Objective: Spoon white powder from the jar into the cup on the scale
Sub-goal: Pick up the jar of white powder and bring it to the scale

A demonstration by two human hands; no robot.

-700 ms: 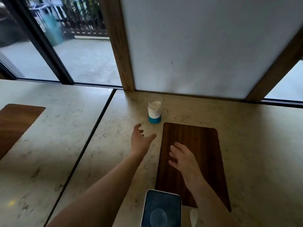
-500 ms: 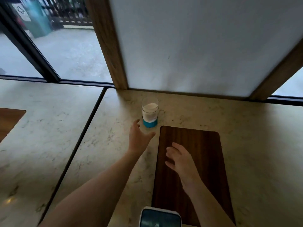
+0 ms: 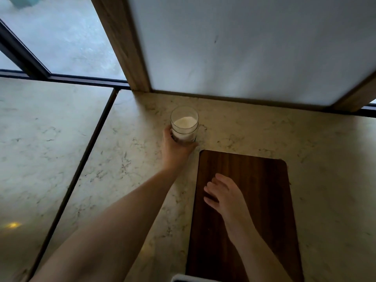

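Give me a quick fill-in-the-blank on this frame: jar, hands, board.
1. The clear glass jar of white powder is gripped at its base by the ____ hand.
2. The right hand hovers open over the dark ____ board.
3. The jar stands on the pale ____ countertop, beyond the board's far left corner.
4. The jar has no ____ on it.

Missing words: left; wooden; marble; lid
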